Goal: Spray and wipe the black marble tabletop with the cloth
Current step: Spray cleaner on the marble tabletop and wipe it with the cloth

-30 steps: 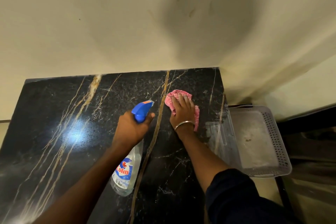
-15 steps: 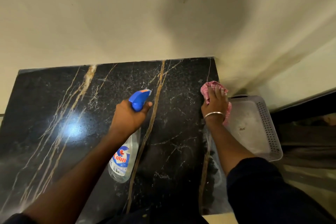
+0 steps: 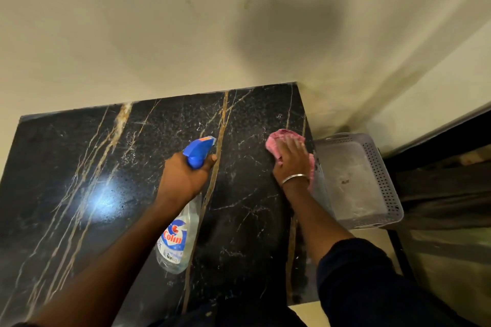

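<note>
Left grip curled round spray bottle neck, nozzle pointing far | right grip flat, pressing pink cloth on black marble table, far right corner | grey basket just beside right edge

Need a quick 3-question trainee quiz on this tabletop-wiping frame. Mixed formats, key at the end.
1. Multiple choice: the right-hand grip presses flat on A) a yellow sponge, B) the crumpled pink cloth, C) a paper towel.
2. True or false: the left-hand grip holds nothing.
3. Fill in: the grey perforated plastic basket sits just past the ___ edge of the black marble tabletop.

Key
1. B.
2. False: it holds the clear plastic spray bottle with the blue trigger head.
3. right.
</note>
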Available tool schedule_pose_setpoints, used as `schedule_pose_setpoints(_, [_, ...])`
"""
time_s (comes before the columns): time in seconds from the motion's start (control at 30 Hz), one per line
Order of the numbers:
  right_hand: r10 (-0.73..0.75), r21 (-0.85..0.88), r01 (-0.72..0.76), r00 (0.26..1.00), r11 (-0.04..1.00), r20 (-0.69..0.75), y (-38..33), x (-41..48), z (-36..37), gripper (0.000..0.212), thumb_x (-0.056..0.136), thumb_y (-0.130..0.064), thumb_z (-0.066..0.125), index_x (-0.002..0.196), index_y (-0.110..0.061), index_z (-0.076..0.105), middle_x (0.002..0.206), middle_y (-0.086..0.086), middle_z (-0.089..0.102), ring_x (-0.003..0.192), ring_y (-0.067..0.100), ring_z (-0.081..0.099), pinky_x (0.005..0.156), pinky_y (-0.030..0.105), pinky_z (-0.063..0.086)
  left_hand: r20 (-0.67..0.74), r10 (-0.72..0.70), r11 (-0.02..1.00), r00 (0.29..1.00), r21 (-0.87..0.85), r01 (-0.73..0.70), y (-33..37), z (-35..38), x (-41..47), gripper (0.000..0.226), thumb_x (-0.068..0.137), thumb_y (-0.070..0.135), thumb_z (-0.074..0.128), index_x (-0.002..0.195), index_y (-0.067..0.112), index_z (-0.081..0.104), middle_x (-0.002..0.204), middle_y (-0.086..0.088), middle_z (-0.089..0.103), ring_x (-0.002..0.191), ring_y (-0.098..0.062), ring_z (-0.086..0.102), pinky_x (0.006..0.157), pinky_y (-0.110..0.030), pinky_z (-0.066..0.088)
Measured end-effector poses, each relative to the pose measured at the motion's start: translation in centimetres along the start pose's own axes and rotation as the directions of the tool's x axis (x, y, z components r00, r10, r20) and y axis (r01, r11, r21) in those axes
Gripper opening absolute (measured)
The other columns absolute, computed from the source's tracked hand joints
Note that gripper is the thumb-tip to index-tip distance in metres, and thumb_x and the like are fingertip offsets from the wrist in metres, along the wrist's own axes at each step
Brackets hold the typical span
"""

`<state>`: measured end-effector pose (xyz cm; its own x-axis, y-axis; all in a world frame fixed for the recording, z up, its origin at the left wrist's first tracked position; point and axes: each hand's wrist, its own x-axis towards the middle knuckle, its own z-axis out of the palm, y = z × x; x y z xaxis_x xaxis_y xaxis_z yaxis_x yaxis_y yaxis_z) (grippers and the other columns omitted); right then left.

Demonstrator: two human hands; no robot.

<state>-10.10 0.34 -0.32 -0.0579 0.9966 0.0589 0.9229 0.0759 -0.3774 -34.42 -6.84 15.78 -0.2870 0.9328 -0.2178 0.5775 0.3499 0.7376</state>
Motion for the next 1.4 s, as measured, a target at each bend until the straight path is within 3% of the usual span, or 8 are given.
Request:
schedule_pose_setpoints(0.13, [0.157,0.010,-0.157,0.986,0.988,-0.063,5.5,0.7,-1.1,0.067,0.072,-0.011,0.065,0.137,-0.014,0.050,0.142,0.016,0.048,0.132,0.040,0.040,0.109,0.054,0.035,-0.021,0.007,1.000,1.000,-0.004,-0.007,0.3,-0.2,-0.3,0.027,0.086,0.037,0.066,0.087,0.012,0.058,0.058,-0.001,0.054,0.050,-0.011,0.051,0.050,-0.020,0.041])
schedule_pose_setpoints(0.27, [0.208,-0.021,-0.211,0.973,0.977,-0.100,4.3,-0.1,-1.0,0.064,0.071,-0.006,0.066,0.133,-0.008,0.051,0.140,0.022,0.048,0.131,0.045,0.040,0.112,0.056,0.029,-0.050,-0.004,1.000,0.999,0.001,0.004,0.2,-0.5,-1.0,0.029,0.085,0.038,0.066,0.086,0.010,0.058,0.060,-0.005,0.056,0.052,-0.014,0.052,0.050,-0.021,0.042])
schedule_pose_setpoints(0.53, [-0.091,0.033,0.090,0.995,0.995,0.044,-6.2,-6.4,2.9,0.065,0.069,-0.010,0.064,0.133,-0.015,0.054,0.140,0.014,0.051,0.134,0.037,0.041,0.115,0.051,0.028,-0.052,-0.058,0.998,0.997,0.000,0.058,-0.3,-0.5,-3.4,0.030,0.085,0.037,0.066,0.082,0.009,0.057,0.060,-0.006,0.057,0.052,-0.014,0.053,0.050,-0.020,0.040])
schedule_pose_setpoints(0.7, [-0.248,-0.008,0.251,0.961,0.968,0.121,-4.5,-7.5,1.6,0.072,0.065,-0.013,0.070,0.135,-0.016,0.053,0.143,0.010,0.050,0.134,0.035,0.042,0.110,0.053,0.031,-0.021,-0.068,0.998,0.997,0.015,0.069,-0.4,0.3,-4.5,0.025,0.085,0.035,0.067,0.075,0.016,0.054,0.058,0.000,0.054,0.050,-0.010,0.050,0.049,-0.018,0.037])
schedule_pose_setpoints(1.0, [0.124,-0.030,-0.124,0.992,0.992,-0.020,5.3,-6.5,-2.0,0.058,0.081,-0.025,0.045,0.137,-0.012,0.050,0.145,0.019,0.045,0.136,0.042,0.037,0.112,0.053,0.031,0.025,-0.043,0.999,0.999,0.021,0.043,0.0,1.9,-6.8,0.025,0.086,0.030,0.067,0.076,0.009,0.057,0.061,-0.008,0.056,0.053,-0.015,0.051,0.051,-0.026,0.042])
schedule_pose_setpoints(1.1, [0.154,-0.010,-0.154,0.988,0.988,-0.028,3.5,-7.5,-1.2,0.060,0.078,-0.014,0.055,0.137,-0.011,0.050,0.147,0.020,0.043,0.138,0.043,0.034,0.115,0.054,0.024,0.025,-0.044,0.999,0.999,0.006,0.044,-0.1,2.3,-7.8,0.025,0.086,0.026,0.067,0.068,0.017,0.052,0.056,-0.001,0.051,0.048,-0.011,0.047,0.049,-0.022,0.040])
schedule_pose_setpoints(1.27, [-0.090,0.028,0.088,0.994,0.996,0.058,-3.3,-11.9,0.8,0.069,0.070,-0.005,0.063,0.137,-0.015,0.051,0.145,0.015,0.047,0.138,0.037,0.036,0.115,0.054,0.027,0.079,-0.064,0.998,0.995,0.007,0.064,-0.8,3.0,-9.2,0.014,0.086,0.023,0.067,0.080,0.015,0.057,0.064,-0.006,0.059,0.056,-0.016,0.057,0.057,-0.030,0.050])
schedule_pose_setpoints(1.4, [-0.245,-0.004,0.249,0.957,0.969,0.152,-5.9,-14.4,1.7,0.074,0.066,-0.012,0.069,0.137,-0.014,0.050,0.144,0.013,0.048,0.137,0.035,0.039,0.113,0.049,0.028,0.079,-0.073,0.997,0.994,0.034,0.070,-0.9,3.5,-10.1,0.015,0.085,0.023,0.068,0.082,0.013,0.057,0.064,-0.007,0.058,0.053,-0.015,0.055,0.050,-0.024,0.046])
